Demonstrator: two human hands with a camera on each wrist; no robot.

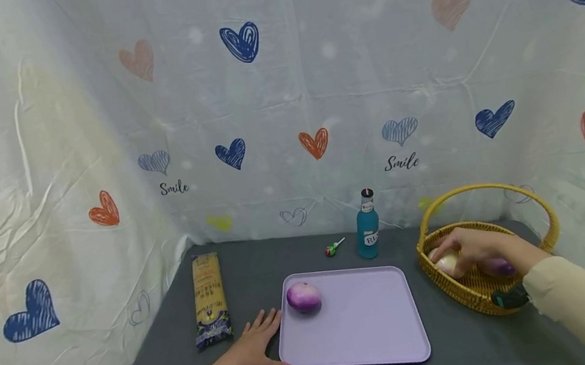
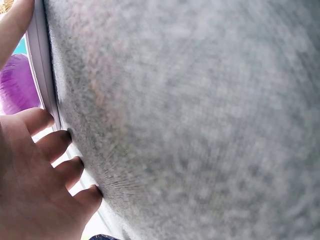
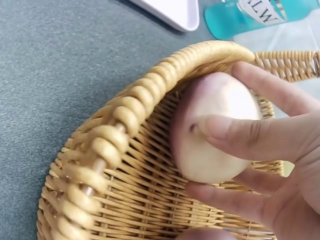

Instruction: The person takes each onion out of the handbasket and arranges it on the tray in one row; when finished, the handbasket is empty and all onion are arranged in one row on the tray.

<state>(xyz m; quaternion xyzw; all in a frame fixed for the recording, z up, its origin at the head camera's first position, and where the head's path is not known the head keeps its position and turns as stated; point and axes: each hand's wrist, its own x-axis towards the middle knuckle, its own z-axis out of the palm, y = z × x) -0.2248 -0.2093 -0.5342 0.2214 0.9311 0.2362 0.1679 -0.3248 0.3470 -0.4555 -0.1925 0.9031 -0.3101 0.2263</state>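
A staged tabletop set: wrinkled white heart-printed "Smile" cloth backdrop (image 1: 278,84) encloses the grey felt-covered table (image 1: 248,265) on three sides.

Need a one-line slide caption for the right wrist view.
Right hand grips a pale, purple-tinged round turnip inside the woven yellow wicker basket.

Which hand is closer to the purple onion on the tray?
Left. The left hand rests flat on the table, touching the tray edge beside the purple onion. The right hand is over in the basket, holding a pale onion.

Pale round turnip (image 3: 215,127) with a purplish top, gripped inside the woven wicker basket (image 3: 125,115) at right of the counter, near its left rim
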